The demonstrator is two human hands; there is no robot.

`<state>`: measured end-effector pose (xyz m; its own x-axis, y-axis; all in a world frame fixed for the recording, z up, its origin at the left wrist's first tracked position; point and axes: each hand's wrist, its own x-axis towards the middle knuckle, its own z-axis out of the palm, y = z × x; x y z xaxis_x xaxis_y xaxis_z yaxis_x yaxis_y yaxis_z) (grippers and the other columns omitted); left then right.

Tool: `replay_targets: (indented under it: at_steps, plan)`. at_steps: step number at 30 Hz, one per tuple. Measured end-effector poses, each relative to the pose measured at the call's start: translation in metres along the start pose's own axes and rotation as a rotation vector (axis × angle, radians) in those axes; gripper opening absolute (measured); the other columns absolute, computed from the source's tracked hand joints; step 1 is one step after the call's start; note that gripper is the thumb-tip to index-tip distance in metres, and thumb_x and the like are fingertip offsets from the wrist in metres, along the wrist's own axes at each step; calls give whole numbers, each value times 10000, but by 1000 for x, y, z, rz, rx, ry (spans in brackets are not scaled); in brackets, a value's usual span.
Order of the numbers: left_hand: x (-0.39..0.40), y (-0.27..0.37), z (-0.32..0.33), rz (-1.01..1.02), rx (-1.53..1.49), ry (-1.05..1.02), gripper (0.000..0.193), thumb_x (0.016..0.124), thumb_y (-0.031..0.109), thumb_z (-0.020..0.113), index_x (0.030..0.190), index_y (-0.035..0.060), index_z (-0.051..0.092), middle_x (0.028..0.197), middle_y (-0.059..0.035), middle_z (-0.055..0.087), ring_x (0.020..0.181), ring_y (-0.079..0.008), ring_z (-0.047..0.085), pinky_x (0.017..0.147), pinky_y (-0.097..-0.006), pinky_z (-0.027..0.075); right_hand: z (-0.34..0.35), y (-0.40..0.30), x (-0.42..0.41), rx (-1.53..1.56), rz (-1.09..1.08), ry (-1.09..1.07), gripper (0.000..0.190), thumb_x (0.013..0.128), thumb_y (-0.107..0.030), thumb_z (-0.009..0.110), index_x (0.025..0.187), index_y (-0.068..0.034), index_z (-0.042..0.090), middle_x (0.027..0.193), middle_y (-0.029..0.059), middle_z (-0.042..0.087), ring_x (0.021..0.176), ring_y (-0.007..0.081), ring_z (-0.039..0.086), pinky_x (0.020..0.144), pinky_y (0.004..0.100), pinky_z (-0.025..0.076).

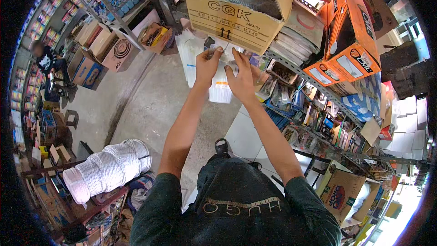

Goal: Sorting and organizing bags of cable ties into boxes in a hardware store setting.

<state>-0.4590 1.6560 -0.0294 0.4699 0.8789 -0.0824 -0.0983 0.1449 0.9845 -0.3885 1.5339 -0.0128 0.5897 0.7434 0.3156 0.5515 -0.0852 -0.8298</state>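
My left hand [209, 65] is raised in front of me, thumb and fingertips pinched together at the edge of something small and clear that I cannot make out. Beside it, my right hand [240, 71] has its fingers spread and slightly curled near the same clear item; whether it grips it I cannot tell. Below and between the hands stands a translucent white plastic container [220, 93] with an orange-and-white label. To its left are long whitish plastic packs [187, 58], one with a blue band. Just beyond my fingertips is a large open cardboard box [232, 24] with clear plastic wrapping inside.
Metal shelving with packaged goods [290, 99] runs along the right, with an orange carton [351, 61] on top. White rope rolls [109, 171] lie at lower left. Cardboard boxes [87, 70] stand on the left floor, and a person [51, 61] sits beyond them.
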Motion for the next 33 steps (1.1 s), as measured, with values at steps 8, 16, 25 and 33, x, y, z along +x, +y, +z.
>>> replay_targets:
  at_steps: [8,16,25,33]
  plan:
    - [46,-22,19,169,-22,-60,261,948,165,698,1030,-82,717,953,-67,739,845,-116,606,782,-282,489,16,25,30,-239,-135,88,644,853,15,592,1466,57,399,1486,335,337,1358,490,400,1136,499,380]
    - [39,-27,31,159,12,-17,296,935,236,732,1007,-50,710,873,-19,683,784,-97,535,713,-269,446,5,28,22,-204,-27,-18,709,873,-39,620,1508,51,319,1546,348,242,1468,526,196,1198,513,287]
    - [17,-80,14,214,239,166,548,889,293,774,1265,-73,617,1077,-158,690,1023,-213,643,925,-325,495,-9,22,-18,-206,11,-81,789,917,3,535,1530,155,63,1571,415,79,1471,562,144,1207,492,297]
    - [-42,-54,8,204,276,242,569,927,251,720,1414,16,545,1380,-210,567,1252,-284,558,1001,-368,473,-64,2,-86,-51,-105,-132,717,913,3,586,1546,58,253,1456,299,437,1334,455,479,1093,461,426]
